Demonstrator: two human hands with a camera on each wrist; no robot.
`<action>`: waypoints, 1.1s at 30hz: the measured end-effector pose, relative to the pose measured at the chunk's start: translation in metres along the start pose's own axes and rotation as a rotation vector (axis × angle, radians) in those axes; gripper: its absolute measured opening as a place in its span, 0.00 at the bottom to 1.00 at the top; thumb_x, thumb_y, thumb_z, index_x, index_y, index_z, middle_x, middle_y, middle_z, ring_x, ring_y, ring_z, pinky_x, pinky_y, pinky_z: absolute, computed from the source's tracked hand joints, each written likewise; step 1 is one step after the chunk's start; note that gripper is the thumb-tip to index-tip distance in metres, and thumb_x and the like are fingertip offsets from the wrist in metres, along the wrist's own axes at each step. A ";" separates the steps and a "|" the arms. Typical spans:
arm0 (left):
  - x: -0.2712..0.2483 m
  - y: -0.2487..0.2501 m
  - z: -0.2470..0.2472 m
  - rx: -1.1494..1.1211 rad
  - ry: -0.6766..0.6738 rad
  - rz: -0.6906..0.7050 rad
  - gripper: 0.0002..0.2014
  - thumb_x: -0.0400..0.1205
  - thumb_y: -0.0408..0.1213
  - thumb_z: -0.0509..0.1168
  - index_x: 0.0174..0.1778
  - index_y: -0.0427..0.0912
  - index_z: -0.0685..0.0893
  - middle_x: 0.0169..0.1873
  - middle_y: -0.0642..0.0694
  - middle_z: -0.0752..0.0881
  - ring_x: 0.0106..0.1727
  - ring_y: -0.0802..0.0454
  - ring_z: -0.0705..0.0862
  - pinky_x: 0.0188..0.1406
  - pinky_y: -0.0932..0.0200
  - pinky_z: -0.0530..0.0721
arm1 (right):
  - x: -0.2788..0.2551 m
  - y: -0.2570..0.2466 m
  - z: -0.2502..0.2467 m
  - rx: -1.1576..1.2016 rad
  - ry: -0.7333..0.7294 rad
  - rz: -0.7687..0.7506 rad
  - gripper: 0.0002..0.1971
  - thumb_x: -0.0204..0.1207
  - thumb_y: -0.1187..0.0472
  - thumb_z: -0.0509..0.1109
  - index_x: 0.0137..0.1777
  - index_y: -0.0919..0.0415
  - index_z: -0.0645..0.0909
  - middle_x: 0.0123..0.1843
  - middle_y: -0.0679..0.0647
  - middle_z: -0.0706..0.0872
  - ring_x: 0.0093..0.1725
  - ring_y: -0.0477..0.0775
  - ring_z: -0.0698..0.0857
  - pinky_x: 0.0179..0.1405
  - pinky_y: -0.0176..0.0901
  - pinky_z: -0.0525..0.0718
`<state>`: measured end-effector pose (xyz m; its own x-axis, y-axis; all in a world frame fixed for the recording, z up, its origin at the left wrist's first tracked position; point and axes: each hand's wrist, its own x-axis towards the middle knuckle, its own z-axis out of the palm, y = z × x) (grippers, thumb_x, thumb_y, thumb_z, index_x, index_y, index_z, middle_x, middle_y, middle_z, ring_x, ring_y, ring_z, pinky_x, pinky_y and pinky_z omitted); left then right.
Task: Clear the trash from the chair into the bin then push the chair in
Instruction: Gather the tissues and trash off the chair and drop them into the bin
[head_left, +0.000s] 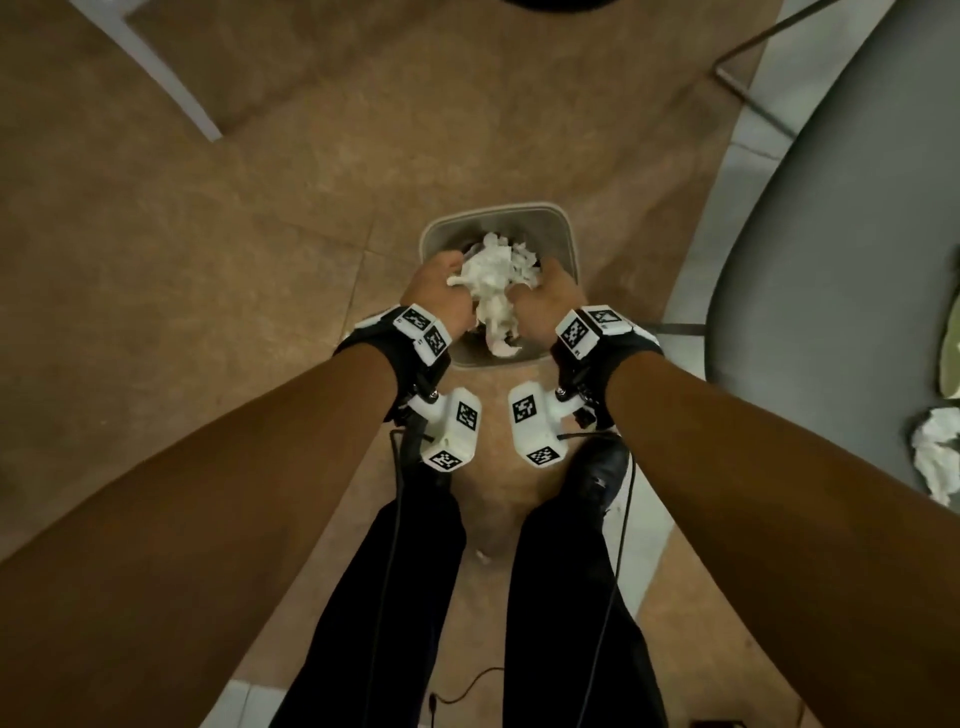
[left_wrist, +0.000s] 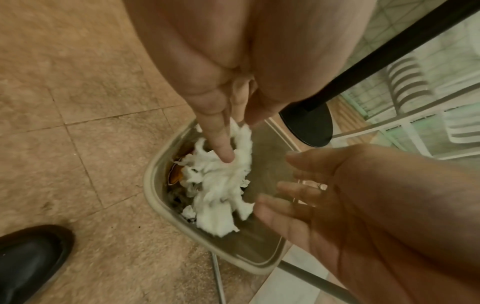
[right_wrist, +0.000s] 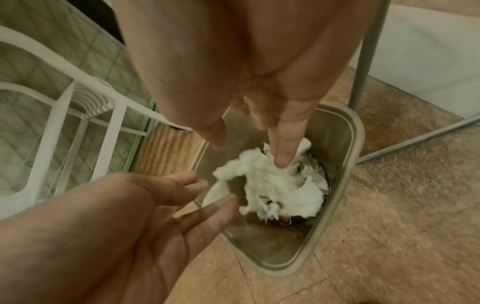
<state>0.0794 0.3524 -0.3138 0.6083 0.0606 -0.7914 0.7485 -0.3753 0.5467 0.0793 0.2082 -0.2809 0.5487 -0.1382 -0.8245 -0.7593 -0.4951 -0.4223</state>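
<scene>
A wad of crumpled white tissue (head_left: 493, 288) hangs between my two hands right over the beige bin (head_left: 498, 215). My left hand (head_left: 441, 280) and right hand (head_left: 550, 291) flank it with fingers straight and spread. In the left wrist view one left finger still touches the tissue (left_wrist: 221, 185) above the bin's rim (left_wrist: 153, 185). The right wrist view shows a right finger against the tissue (right_wrist: 275, 185), inside the rim (right_wrist: 355, 164). The grey chair seat (head_left: 857, 234) stands to the right, with another crumpled tissue (head_left: 935, 452) and a greenish scrap (head_left: 950, 353) on it.
Dark rubbish lies at the bin's bottom. My black shoe (head_left: 597, 467) stands just right of the bin. A small paper scrap (head_left: 483, 557) lies on the tiled floor between my legs. Thin metal chair legs (right_wrist: 363, 61) and a black table base (left_wrist: 306, 125) stand close behind the bin.
</scene>
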 end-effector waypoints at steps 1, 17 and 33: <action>-0.001 0.005 -0.001 -0.025 0.000 -0.011 0.36 0.67 0.33 0.60 0.76 0.50 0.75 0.69 0.45 0.82 0.62 0.41 0.86 0.61 0.41 0.87 | 0.000 0.000 -0.004 0.034 -0.007 0.003 0.34 0.72 0.51 0.67 0.80 0.56 0.69 0.72 0.60 0.82 0.67 0.67 0.84 0.66 0.59 0.84; -0.103 0.269 0.147 0.550 0.001 0.586 0.13 0.77 0.33 0.58 0.53 0.49 0.83 0.45 0.50 0.91 0.48 0.47 0.88 0.51 0.59 0.84 | -0.098 0.014 -0.265 0.514 0.174 -0.223 0.10 0.78 0.70 0.65 0.42 0.54 0.82 0.40 0.58 0.89 0.37 0.59 0.89 0.47 0.54 0.91; -0.147 0.285 0.346 1.330 -0.157 0.884 0.39 0.70 0.62 0.72 0.75 0.50 0.69 0.82 0.47 0.54 0.71 0.34 0.69 0.64 0.40 0.79 | -0.094 0.168 -0.486 0.054 0.820 -0.131 0.31 0.71 0.52 0.73 0.74 0.57 0.71 0.75 0.59 0.71 0.74 0.61 0.74 0.74 0.52 0.75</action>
<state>0.1121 -0.0838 -0.1363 0.6103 -0.6613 -0.4360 -0.6075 -0.7440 0.2780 0.0698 -0.2791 -0.0912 0.6985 -0.6740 -0.2405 -0.6761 -0.5113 -0.5305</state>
